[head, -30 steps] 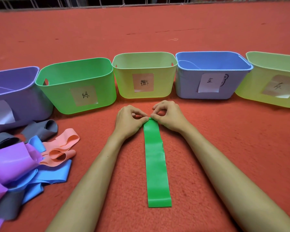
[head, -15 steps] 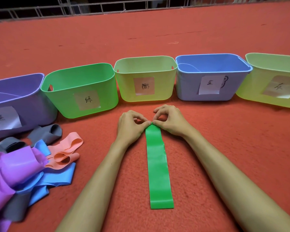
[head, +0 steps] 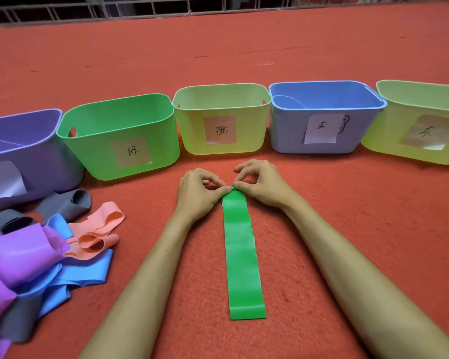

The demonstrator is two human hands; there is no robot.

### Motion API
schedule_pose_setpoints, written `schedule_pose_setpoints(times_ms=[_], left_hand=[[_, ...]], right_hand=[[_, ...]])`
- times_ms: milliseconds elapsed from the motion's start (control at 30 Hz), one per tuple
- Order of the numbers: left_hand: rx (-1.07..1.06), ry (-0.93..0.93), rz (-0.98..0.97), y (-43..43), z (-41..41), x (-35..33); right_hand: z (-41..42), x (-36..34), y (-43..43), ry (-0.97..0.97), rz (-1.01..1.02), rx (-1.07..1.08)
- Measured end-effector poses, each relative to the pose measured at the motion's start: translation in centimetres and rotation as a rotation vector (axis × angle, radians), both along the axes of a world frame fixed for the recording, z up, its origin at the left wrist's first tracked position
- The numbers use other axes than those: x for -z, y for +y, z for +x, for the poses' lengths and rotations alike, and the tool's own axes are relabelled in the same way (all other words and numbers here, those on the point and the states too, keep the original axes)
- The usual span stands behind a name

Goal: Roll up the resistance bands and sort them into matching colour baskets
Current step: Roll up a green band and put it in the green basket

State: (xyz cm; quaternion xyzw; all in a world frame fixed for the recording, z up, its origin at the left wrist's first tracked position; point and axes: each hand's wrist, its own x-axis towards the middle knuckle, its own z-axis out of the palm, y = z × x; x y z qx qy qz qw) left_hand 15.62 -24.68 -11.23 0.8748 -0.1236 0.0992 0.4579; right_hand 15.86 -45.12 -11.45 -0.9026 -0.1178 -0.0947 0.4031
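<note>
carpet (head: 322, 229): red, short nap, under both hands.
baskets (head: 288, 136): five smooth plastic tubs with rounded corners and paper labels, in a row just beyond the hands; green basket (head: 94, 156) beyond and left of them.
loose bands (head: 36, 255): purple, blue, grey and salmon rubber loops, heaped well left.
green band (head: 241, 255): flat glossy strip, far end curled at the fingertips, the rest running back between the forearms.
left hand (head: 195, 193): pinches that far end.
right hand (head: 265, 185): pinches it too, fingertips meeting the left's.

Glossy rubbery green band (head: 241, 257) on rough, matt red carpet (head: 309, 229).
</note>
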Motion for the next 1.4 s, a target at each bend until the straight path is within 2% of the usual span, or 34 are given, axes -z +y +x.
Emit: schedule_pose_setpoints(times_ms=[167,467,733,933,1200,1400], left_hand=[[-0.036,0.012,-0.047,0.2,0.0,0.2],[0.02,0.018,-0.054,0.4,-0.3,0.0],[0.099,0.002,0.053,1.0,-0.4,0.0],[0.119,-0.02,0.013,1.1,-0.5,0.1],[0.08,-0.058,0.01,1.0,-0.6,0.1],[0.044,-0.014,-0.008,0.7,-0.6,0.2]], right_hand=[[-0.2,0.0,0.0,-0.014,0.003,-0.012],[-0.5,-0.3,0.0,0.014,0.017,-0.028],[-1.2,-0.4,-0.3,0.018,-0.015,-0.084],[-1.4,-0.5,-0.3,0.043,0.087,-0.031],[-1.4,-0.1,0.1,-0.031,0.018,0.015],[-1.6,-0.1,0.3,-0.046,0.013,0.03]])
